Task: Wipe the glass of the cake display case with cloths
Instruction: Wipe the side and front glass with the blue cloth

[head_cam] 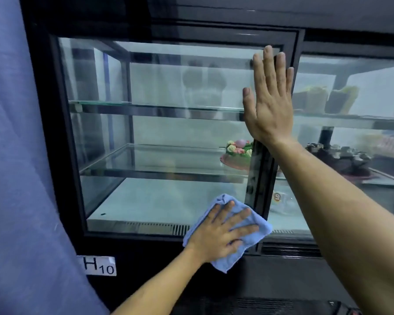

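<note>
A black-framed cake display case fills the view, its left glass door (159, 137) in front of me. My left hand (223, 230) presses a folded blue cloth (258, 218) flat against the lower right corner of that glass, fingers spread straight. My right hand (270, 98) lies flat and open on the glass near the door's upper right edge, fingers pointing up. Nothing is held in it.
Behind the glass are glass shelves (146, 106), a pink flower-topped cake (238, 152) on the middle shelf, and a dark cake (341, 159) in the right section. A blue curtain (14, 155) hangs at the left. A white "H10" label (99, 266) sits on the base.
</note>
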Demonstrator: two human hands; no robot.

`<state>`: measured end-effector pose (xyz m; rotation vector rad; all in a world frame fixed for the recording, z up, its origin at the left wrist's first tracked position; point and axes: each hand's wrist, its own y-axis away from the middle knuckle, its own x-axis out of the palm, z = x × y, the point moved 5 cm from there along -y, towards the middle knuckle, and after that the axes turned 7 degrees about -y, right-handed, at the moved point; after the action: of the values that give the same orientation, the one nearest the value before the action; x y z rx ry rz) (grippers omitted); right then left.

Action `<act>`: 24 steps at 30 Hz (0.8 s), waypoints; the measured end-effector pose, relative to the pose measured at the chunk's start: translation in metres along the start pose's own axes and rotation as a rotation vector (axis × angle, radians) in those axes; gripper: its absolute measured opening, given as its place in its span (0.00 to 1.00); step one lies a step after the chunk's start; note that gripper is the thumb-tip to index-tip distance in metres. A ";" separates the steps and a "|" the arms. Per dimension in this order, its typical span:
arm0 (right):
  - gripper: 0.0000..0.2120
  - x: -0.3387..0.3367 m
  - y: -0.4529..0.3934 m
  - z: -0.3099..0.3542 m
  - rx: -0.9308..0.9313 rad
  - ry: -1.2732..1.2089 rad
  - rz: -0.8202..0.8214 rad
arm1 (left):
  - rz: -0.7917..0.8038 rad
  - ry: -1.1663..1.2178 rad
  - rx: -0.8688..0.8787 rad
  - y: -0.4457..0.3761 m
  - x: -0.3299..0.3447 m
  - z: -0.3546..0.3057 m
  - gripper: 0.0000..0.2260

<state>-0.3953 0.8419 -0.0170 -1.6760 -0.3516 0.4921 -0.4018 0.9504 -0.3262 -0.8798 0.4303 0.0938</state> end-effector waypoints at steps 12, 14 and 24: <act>0.26 -0.008 0.005 -0.028 0.323 -0.415 -0.107 | -0.267 -0.159 -0.333 -0.187 -0.137 0.228 0.25; 0.27 -0.007 0.005 -0.023 0.293 -0.261 -0.082 | -0.265 -0.202 -0.485 -0.175 -0.155 0.291 0.26; 0.30 0.003 0.009 -0.014 0.246 0.001 -0.054 | -0.203 -0.172 -1.145 -0.118 -0.209 0.445 0.31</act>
<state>-0.3859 0.8296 -0.0246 -1.4248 -0.3212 0.4740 -0.4168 1.2347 0.0914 -2.0175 0.0848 0.2368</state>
